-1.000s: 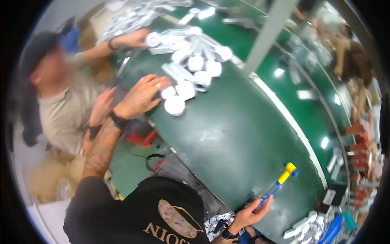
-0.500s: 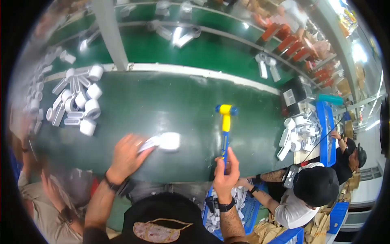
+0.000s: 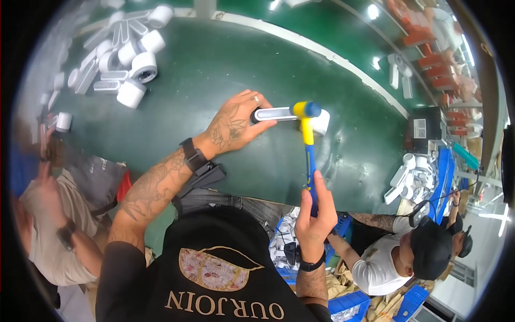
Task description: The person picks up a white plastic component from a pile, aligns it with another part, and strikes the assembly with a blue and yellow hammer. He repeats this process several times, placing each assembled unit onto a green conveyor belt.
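My left hand point(image 3: 236, 121) grips the dark end of a white plastic part point(image 3: 274, 114) with a long handle and a round head. The part lies over the green table, its head pointing right. My right hand point(image 3: 316, 214) is wrapped round the blue handle of a mallet point(image 3: 307, 126), which has a yellow and blue head. The mallet head is over the place where handle and round head join, partly hiding it. Whether the mallet touches the part I cannot tell.
A pile of similar white parts point(image 3: 126, 56) lies at the far left of the green table point(image 3: 204, 70). More white parts point(image 3: 413, 180) are heaped at the right, near a black box point(image 3: 424, 129). Co-workers sit on both sides, one in a white shirt point(image 3: 378, 263).
My left hand has moved right and forward with the white part, bringing its round head under the mallet. The whole view has shifted and turned somewhat.
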Action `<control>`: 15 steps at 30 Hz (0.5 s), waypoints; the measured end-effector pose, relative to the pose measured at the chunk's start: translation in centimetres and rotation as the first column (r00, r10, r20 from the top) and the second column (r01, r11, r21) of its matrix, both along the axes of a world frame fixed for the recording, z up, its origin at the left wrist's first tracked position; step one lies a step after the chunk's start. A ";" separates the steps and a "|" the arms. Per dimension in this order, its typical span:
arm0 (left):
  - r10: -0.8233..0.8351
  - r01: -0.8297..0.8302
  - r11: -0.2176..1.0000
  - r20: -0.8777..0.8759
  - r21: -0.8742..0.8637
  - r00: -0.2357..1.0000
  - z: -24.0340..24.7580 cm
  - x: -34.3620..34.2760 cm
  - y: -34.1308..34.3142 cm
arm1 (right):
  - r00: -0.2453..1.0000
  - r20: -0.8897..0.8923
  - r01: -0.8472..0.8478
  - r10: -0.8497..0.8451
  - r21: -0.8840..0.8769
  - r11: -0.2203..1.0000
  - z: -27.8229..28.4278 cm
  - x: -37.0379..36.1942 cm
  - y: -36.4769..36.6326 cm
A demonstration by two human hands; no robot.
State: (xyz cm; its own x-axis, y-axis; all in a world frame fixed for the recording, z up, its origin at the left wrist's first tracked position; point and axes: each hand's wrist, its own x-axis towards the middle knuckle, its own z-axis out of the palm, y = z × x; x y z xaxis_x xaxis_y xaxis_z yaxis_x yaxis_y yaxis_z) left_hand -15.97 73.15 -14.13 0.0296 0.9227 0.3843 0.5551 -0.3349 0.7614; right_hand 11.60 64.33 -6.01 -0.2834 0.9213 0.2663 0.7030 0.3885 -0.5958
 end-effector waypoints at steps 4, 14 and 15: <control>-0.015 0.015 1.000 0.020 0.010 1.000 0.2 0.1 -0.3 | 0.994 -0.098 -0.036 0.048 0.121 0.992 -0.6 -0.2 0.0; -0.088 0.089 0.993 0.013 -0.071 0.996 0.3 -2.5 -0.7 | 0.996 0.053 -0.075 0.073 0.049 0.996 0.2 -0.9 0.9; -0.085 0.086 0.993 0.013 -0.075 0.996 0.2 -2.3 -0.8 | 0.997 0.016 -0.081 0.079 0.148 0.986 -0.1 -0.8 0.5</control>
